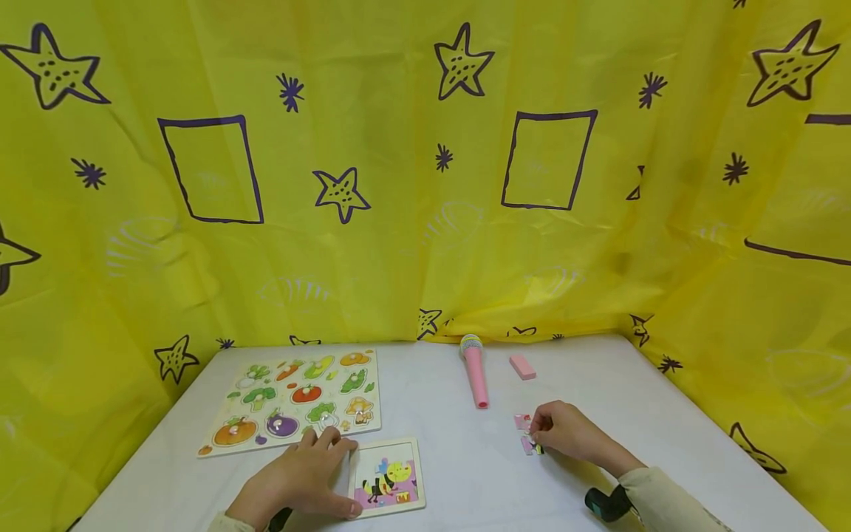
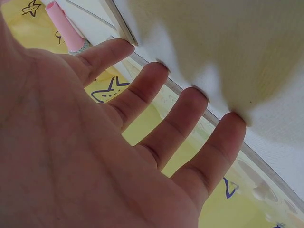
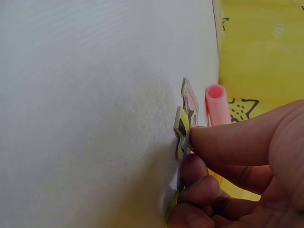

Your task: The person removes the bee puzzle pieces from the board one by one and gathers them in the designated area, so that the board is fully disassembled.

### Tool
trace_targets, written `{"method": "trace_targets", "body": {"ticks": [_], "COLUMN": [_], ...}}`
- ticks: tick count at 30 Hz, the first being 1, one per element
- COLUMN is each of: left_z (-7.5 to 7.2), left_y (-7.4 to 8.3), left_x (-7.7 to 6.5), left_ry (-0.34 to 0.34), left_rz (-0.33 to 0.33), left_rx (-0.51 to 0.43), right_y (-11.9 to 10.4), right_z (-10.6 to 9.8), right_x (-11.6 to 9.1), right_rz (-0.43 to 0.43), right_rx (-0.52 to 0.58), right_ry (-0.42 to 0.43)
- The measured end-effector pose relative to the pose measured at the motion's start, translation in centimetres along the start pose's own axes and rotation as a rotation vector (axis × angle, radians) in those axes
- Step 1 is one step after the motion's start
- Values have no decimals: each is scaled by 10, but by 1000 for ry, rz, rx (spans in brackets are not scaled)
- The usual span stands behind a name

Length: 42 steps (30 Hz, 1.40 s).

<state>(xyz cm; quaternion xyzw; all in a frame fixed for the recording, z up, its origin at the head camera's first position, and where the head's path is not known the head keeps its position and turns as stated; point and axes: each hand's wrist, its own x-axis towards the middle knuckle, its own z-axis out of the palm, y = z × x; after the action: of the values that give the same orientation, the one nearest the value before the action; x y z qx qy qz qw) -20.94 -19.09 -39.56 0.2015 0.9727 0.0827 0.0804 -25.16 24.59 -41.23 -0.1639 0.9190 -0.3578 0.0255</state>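
A bee jigsaw puzzle in a pale wooden frame (image 1: 420, 473) lies on the table, its upper part bare board. My left hand (image 1: 299, 476) is at the frame's left side, fingers spread and thumb at the lower left corner. In the left wrist view its fingertips (image 2: 232, 124) rest on the table surface. To the right, my right hand (image 1: 575, 434) is over a few loose pink puzzle pieces (image 1: 521, 422). Its thumb and curled fingers pinch a puzzle piece (image 3: 181, 124) with yellow and black print, low at the table; the fingers partly hide the pieces.
A vegetable knob-puzzle board (image 1: 302, 406) lies at the left, just beyond my left hand. Toward the back are a pink toy microphone (image 1: 476, 377) and a small pink block (image 1: 522, 367). A yellow printed curtain (image 1: 399, 258) surrounds the white table (image 1: 465, 480).
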Motion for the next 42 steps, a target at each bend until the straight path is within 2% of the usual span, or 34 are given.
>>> {"method": "trace_targets", "body": {"ticks": [12, 22, 27, 31, 37, 42], "left_z": [0, 2, 3, 3, 0, 0], "left_y": [-1, -3, -5, -5, -1, 0], "left_x": [-1, 0, 1, 0, -1, -1], "left_ry": [3, 11, 0, 0, 13, 7], "left_rz": [12, 22, 25, 20, 13, 2], "left_rx": [-18, -14, -10, -10, -11, -5], "right_y": [0, -5, -13, -21, -33, -48], "right_z": [0, 3, 9, 15, 30, 43], "right_x": [0, 2, 4, 8, 16, 22], "right_rz": [-10, -38, -59, -105, -197, -247], "right_rx": [-25, 32, 114, 163, 116, 126], "right_ry": [40, 69, 45, 18, 25, 6]}}
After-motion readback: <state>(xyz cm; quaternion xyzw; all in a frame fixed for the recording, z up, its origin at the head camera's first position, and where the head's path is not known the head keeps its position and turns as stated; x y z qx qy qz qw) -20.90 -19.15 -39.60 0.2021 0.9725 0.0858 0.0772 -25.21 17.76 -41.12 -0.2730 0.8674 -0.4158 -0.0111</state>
